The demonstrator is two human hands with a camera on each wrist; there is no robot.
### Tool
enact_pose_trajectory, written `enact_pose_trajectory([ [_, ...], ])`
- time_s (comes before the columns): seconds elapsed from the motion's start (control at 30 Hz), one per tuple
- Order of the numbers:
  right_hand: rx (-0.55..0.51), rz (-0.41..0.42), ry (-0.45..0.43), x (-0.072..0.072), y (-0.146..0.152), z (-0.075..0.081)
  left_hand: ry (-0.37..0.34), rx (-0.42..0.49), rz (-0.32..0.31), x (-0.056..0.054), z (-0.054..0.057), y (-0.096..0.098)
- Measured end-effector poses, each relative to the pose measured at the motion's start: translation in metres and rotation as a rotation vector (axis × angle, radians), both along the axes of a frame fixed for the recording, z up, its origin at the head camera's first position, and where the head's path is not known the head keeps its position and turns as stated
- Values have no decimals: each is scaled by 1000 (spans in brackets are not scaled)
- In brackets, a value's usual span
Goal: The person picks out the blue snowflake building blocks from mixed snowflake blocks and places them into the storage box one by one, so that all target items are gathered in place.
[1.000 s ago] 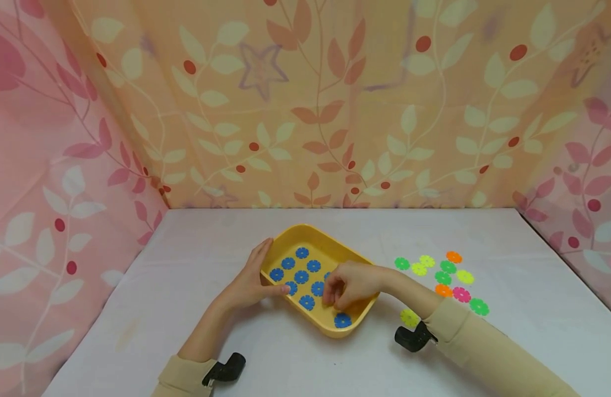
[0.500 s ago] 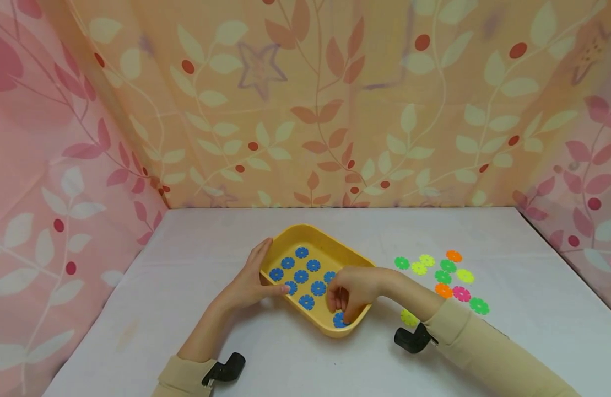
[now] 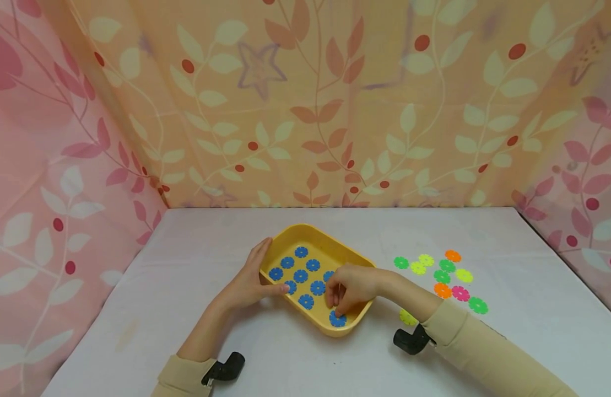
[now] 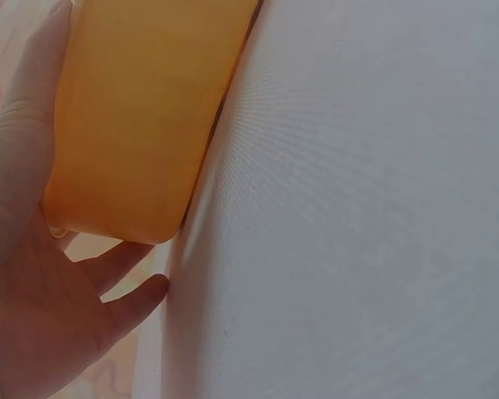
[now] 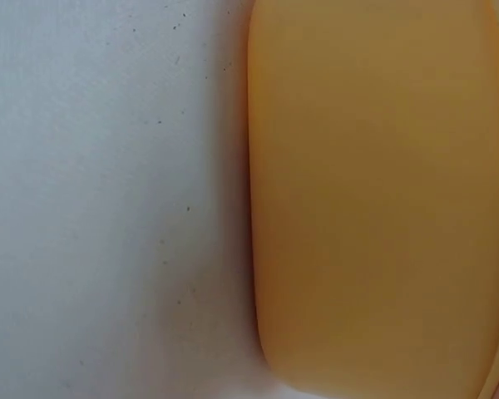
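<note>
A yellow rectangular tray (image 3: 285, 300) stands at an angle on the table. Blue notched plastic discs (image 3: 301, 276) lie spread in rows on its floor, several in all. My left hand (image 3: 247, 284) holds the tray's left corner, thumb over the rim and fingers along the outer wall. The left wrist view shows this hand (image 4: 50, 274) against the tray wall (image 4: 141, 125). Inside the tray's right part, my right hand (image 3: 353, 286) has bent fingers; a fingertip touches the near blue disc (image 3: 338, 319), which lies flat. The right wrist view shows just the tray's outer wall (image 5: 382, 199).
Right of the tray lie several loose notched discs: green ones (image 3: 478, 305), orange ones (image 3: 453, 256), yellow ones (image 3: 464, 275) and a pink one (image 3: 460, 293). One yellow disc (image 3: 407, 316) lies beside the right forearm. Patterned curtains (image 3: 305, 110) enclose the white table (image 3: 136, 309).
The near blue disc has slid slightly left along the tray floor under my right fingertips, and the right hand shifted a little with it. My left hand keeps its hold on the tray.
</note>
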State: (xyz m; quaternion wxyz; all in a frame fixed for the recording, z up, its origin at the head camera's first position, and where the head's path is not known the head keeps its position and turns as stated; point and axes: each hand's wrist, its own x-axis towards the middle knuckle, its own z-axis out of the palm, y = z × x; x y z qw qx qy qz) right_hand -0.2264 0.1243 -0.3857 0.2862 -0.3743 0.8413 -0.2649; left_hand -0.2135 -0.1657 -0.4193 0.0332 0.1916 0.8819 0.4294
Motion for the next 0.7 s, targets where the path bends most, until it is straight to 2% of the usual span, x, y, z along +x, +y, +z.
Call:
enact_pose_trajectory([
  [0.3,-65,-1,28,-2,0,-3,-6,10,7,-1,-1,-1],
  [0.43,-120,-38,28,-5,3,-4,-5,13,4,-2,-1,0],
  [0.57,-280,-164,-41,-7,11,1,8,19,-2,-3,-1,0],
  [0.7,-463,-368,-157,-3,24,7,23,1,-1,-5,-1,-1],
])
